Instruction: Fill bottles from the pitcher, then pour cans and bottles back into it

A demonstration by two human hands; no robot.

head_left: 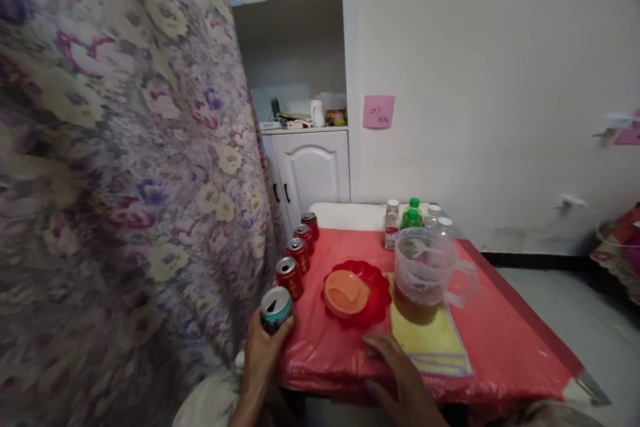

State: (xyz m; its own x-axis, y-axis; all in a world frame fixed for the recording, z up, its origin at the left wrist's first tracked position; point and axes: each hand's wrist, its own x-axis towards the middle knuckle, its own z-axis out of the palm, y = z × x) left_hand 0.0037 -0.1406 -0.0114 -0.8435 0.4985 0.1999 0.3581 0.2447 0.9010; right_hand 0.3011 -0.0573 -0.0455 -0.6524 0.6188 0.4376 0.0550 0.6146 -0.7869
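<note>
My left hand (pixel 265 347) is wrapped round a green-topped drink can (pixel 277 307) at the table's near left corner; the can's top is opened. Several red drink cans (pixel 290 277) stand in a row behind it along the left edge. My right hand (pixel 395 367) hovers at the front edge with fingers apart, holding nothing. Ahead of it lies a red scalloped dish (pixel 379 300) with an orange lid (pixel 345 293) in it. To the right a clear plastic jug (pixel 425 270) with brown liquid in its bottom stands on a yellow cloth (pixel 435 343).
Behind the jug stand several bottles, among them a green-capped bottle (pixel 412 219) and a white-capped bottle (pixel 391 230). A red plastic sheet (pixel 500 333) covers the table. A flowered curtain (pixel 150 180) hangs close on the left, and a white cabinet (pixel 315 167) stands behind.
</note>
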